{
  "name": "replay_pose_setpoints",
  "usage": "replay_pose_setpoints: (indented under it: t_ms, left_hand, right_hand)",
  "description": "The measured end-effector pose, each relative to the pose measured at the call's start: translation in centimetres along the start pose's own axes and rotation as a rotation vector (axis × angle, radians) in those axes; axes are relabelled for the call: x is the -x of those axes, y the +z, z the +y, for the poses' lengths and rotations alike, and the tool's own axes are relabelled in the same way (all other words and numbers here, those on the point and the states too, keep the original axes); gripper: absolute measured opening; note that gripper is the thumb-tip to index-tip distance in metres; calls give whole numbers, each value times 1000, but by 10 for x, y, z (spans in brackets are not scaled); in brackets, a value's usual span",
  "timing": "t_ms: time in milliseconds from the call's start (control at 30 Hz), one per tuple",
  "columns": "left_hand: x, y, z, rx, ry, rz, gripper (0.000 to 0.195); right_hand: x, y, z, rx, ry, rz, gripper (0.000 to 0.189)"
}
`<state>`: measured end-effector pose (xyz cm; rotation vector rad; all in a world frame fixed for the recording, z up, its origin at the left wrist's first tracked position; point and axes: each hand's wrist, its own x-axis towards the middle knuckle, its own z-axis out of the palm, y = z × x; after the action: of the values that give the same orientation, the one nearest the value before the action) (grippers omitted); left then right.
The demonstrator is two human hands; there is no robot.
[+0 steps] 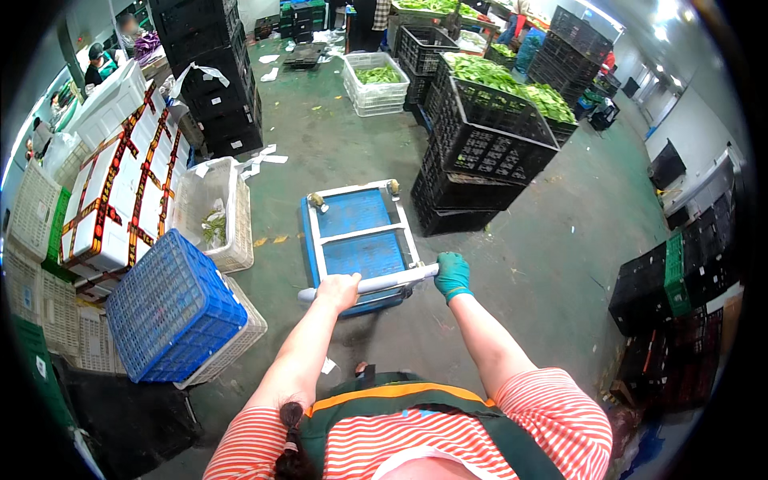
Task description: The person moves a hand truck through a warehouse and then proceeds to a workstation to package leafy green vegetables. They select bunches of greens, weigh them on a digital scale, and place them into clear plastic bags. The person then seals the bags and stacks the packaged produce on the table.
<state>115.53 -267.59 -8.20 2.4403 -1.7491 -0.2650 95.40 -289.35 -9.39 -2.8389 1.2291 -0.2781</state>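
Both of my hands grip the padded grey handle bar of a blue platform trolley. My left hand, bare, is closed around the bar near its left end. At the bar's right end is my right hand, in a green glove, with its fingers wrapped around it. The trolley's white metal frame lies over the blue deck, and two casters show at its far corners. No load is visible on the deck.
Stacked black crates stand just right of the trolley, leafy greens behind them. On the left are a white crate, an upturned blue crate and taped white foam boxes. Paper scraps litter the green floor. People are at the far left.
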Motion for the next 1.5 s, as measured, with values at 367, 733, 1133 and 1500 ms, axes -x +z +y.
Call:
replay_pose_setpoints:
  t_ms: [367, 733, 1133, 1500]
  left_hand:
    - [-201, -70, -220, -161, 168, 171, 24]
    - [-394, -114, -368, -238, 101, 339, 12]
    - [-484, -167, -429, 531, 307, 120, 63]
    - [-640, -200, -770, 981, -364, -80, 40]
  right_hand:
    - [-243, 28, -97, -211, -213, -53, 13]
    - [-441, 62, -164, -215, -140, -187, 18]
    - [-586, 62, -57, 231, 246, -432, 31]
    - [-732, 59, -120, 607, 151, -1183, 45]
